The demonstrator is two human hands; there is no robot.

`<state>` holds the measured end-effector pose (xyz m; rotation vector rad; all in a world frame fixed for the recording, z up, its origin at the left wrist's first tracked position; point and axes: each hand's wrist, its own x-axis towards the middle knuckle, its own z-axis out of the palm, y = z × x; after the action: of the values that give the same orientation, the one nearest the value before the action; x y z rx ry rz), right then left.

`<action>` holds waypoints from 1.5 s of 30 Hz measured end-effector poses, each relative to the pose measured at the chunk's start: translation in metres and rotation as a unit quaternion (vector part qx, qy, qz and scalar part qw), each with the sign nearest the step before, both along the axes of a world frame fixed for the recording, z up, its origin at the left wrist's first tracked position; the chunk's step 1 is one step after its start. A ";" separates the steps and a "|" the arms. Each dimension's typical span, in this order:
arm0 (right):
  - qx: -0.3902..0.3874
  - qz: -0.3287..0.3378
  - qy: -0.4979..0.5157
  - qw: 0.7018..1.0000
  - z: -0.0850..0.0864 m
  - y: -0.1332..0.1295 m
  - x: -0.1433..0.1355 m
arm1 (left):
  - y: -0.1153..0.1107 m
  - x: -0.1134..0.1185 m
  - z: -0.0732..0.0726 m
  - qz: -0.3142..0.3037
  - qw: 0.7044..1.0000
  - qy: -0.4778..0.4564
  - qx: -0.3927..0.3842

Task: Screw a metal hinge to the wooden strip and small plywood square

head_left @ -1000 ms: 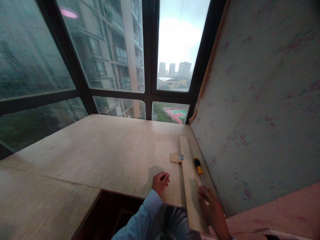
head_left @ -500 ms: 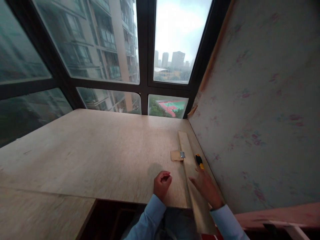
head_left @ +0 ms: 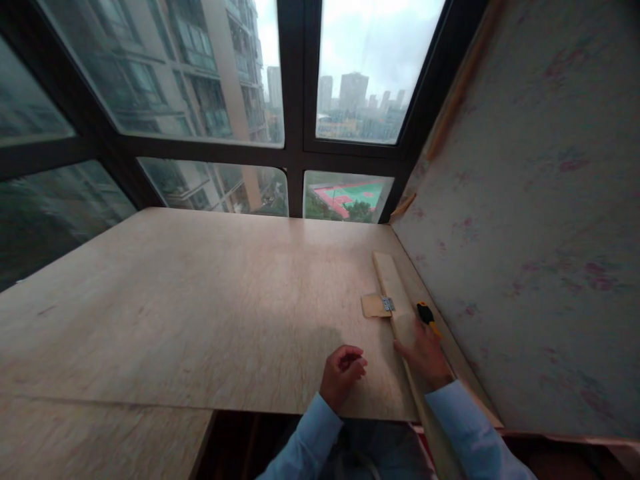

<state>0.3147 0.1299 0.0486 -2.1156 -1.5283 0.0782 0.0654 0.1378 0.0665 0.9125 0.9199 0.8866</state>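
Board [head_left: 392, 273] lies at the right of the table [head_left: 225, 287] in the head view, its long axis running near to far, the far end slanting slightly left. Your right hand [head_left: 427, 357] is the nearer one: it lies across the board, thumb spread from the fingers and at the left edge; you cannot tell whether they grip. Hinge [head_left: 387, 304] and block [head_left: 373, 307] sit just beyond that thumb, on the far left; the screwdriver [head_left: 425, 313] is just past the fingertips, right of the board. Your left hand [head_left: 343, 377], left of the board and apart from it, has its fingers curled towards the thumb; whether they pinch anything is hidden.
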 end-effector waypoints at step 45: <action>-0.012 0.200 0.062 0.978 0.009 0.048 -0.336 | 0.090 -0.196 -0.004 0.276 0.949 -0.119 -0.096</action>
<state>-0.0209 0.1777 0.0573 -1.7551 -1.8594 0.3646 -0.1301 0.2280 0.0622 0.3640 1.0462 1.3237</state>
